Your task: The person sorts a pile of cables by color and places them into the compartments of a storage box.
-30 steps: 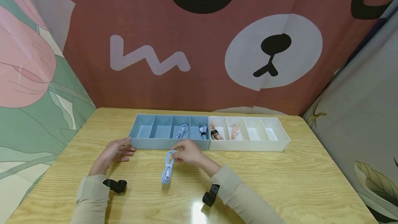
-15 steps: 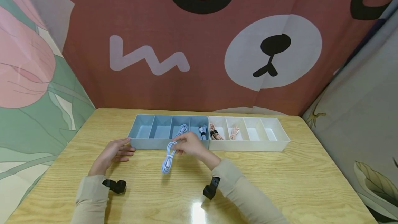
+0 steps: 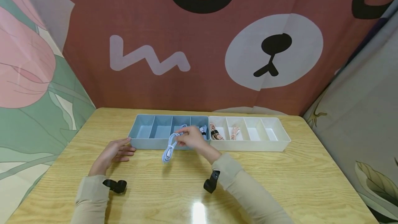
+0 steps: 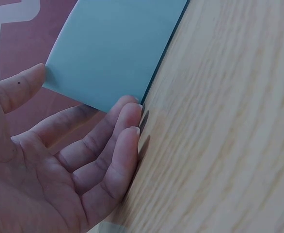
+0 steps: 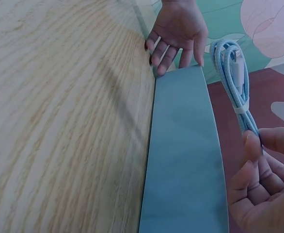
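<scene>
Between thumb and fingertips my right hand [image 3: 192, 137] pinches one end of a coiled light-blue charging cable [image 3: 169, 149]. A white tie wraps the coil, which slants down over the front wall of the blue divided box [image 3: 149, 143]. In the right wrist view a white plug [image 5: 237, 73] shows inside the loops. My left hand [image 3: 115, 152] rests at the box's front left corner, its fingers loosely bent and fingertips against the end wall, as the left wrist view shows. Blue cables lie in the box's two right compartments, partly hidden by my right hand.
A white divided box [image 3: 248, 145] stands end to end with the blue one. Its two left compartments hold a black-banded pinkish cable [image 3: 215, 132] and another pinkish cable [image 3: 235, 132]. Behind the wooden table [image 3: 149, 196] hangs a printed curtain [image 3: 149, 89].
My right hand has lifted the cable up and forward, from in front of the blue box to over its front wall. The left hand has stayed at the corner.
</scene>
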Tool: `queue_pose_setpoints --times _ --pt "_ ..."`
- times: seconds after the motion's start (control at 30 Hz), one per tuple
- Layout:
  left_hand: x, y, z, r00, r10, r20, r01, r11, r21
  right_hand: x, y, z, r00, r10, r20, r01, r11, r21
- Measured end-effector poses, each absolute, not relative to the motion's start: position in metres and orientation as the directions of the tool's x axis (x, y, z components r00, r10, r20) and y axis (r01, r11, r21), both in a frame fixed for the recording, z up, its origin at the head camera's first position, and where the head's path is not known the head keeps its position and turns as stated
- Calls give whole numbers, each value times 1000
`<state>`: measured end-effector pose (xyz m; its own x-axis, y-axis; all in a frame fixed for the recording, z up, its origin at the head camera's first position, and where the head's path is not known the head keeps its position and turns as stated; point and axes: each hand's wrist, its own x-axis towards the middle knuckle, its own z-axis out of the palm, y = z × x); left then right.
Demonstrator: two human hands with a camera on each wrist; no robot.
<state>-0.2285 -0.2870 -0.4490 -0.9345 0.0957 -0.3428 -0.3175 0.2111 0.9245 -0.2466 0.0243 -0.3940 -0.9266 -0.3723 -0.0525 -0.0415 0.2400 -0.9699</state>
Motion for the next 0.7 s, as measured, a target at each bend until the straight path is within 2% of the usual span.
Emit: queue_pose_setpoints --times 0.17,0.5,0.7 --pt "-227 -286 -445 -933 117 -339 -306 235 923 -253 18 -393 -940 -338 -48 -23 203 -979" --pt "-229 -285 -444 -923 82 -376 -352 215 911 -263 6 -390 -963 -265 -44 -7 188 -982" --pt "-227 -283 -443 -935 95 -342 -315 224 922 -272 4 -390 -967 -252 -27 -23 193 -981"
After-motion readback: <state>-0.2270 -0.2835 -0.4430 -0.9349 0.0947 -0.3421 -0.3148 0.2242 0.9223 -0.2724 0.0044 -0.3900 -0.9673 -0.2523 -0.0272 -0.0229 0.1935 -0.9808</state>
